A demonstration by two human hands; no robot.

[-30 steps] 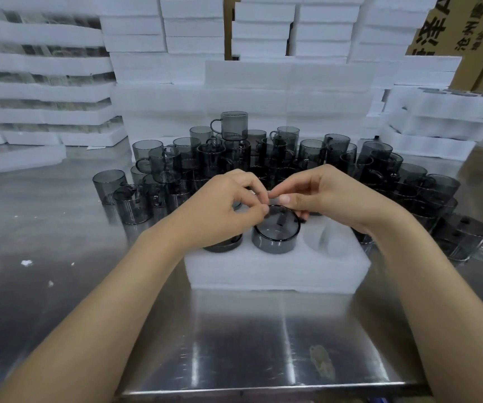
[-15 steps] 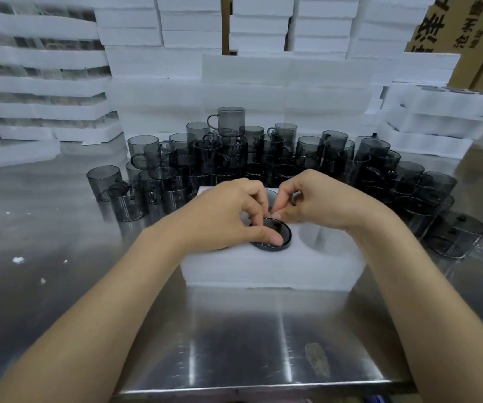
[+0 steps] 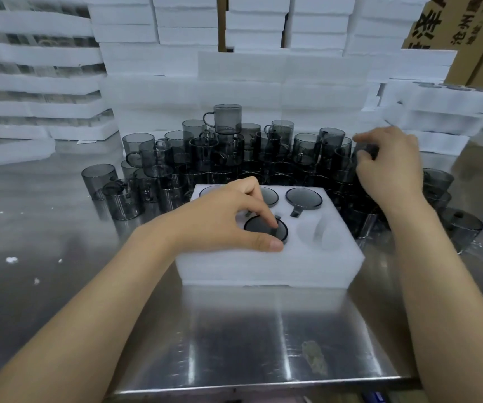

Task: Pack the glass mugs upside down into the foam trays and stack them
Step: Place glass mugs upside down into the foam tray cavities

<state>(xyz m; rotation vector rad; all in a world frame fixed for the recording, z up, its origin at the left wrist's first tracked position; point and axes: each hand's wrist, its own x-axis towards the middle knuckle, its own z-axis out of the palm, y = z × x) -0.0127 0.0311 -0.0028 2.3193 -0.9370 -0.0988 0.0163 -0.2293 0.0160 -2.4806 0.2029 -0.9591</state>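
Since a moment earlier, the right hand [image 3: 388,167] has been drawn away from the foam tray [image 3: 266,266] and is now seen at 2 o'clock among the loose glass mugs [image 3: 228,158], its fingers curled around one dark mug [image 3: 365,154]; how firmly that mug is gripped cannot be told. The left hand [image 3: 222,219] is kept on the tray, fingers together and pressed on the base of an inverted mug [image 3: 269,228] seated in the near middle pocket.

Two more upturned mugs [image 3: 303,198] are seen in the far row, one partly covered by the left hand. An empty pocket [image 3: 321,235] is shown at the tray's near right corner. The tray's left pockets are hidden beneath the hand.

Dozens of smoky mugs are crowded at 12 o'clock, just behind the tray, some stacked; their count cannot be made out through the overlapping glass.

A scuffed steel table [image 3: 234,338] is seen beneath everything, with white foam crumbs [image 3: 12,259] at 9 o'clock. Stacked foam trays [image 3: 176,39] are piled along the back, and cardboard cartons [image 3: 464,24] are cut off at 1 o'clock.
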